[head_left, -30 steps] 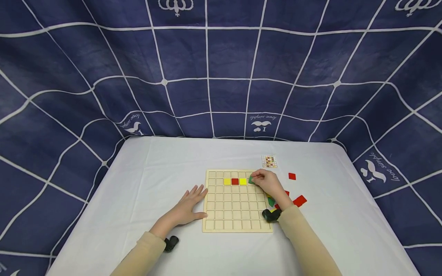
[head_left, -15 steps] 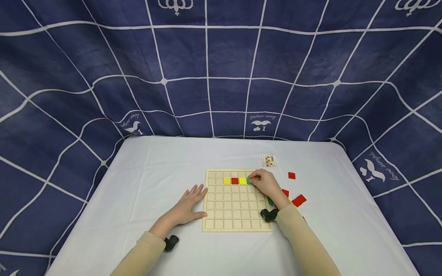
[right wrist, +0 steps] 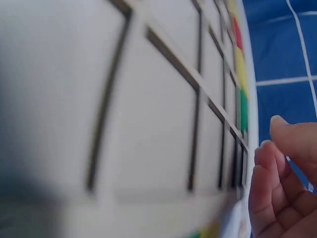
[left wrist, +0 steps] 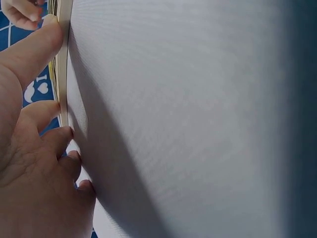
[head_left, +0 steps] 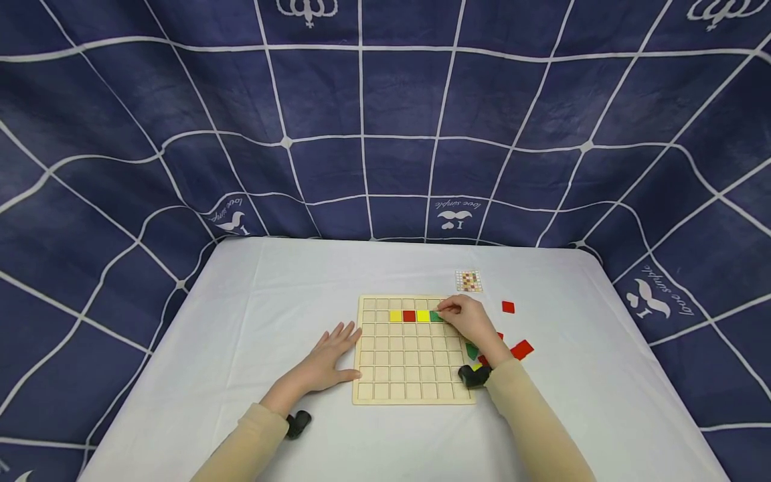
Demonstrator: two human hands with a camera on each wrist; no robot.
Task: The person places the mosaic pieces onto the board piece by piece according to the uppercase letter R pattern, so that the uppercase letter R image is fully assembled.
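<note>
A wooden grid board [head_left: 397,375] lies on the table. Its second row from the far edge holds a yellow tile [head_left: 395,316], a red tile [head_left: 409,316], another yellow tile [head_left: 423,316] and a green tile [head_left: 436,316], side by side. My right hand [head_left: 470,320] hovers by the green tile. In the right wrist view its fingers [right wrist: 265,173] are loosely bent, apart from the green tile [right wrist: 243,110], with nothing visible between them and the thumb. My left hand [head_left: 328,361] is spread, with fingertips touching the board's left edge [left wrist: 63,74].
Several loose tiles lie right of the board, partly hidden under my right arm, including a green tile [head_left: 472,351] and a red tile [head_left: 522,349]. Another red tile [head_left: 508,307] lies farther back. A small pattern card [head_left: 468,280] lies beyond the board.
The green tile, earlier between my right fingers, has shifted left and now lies in the row beside the yellow tile. My right hand has drawn slightly back to the right. The left hand stays put.
</note>
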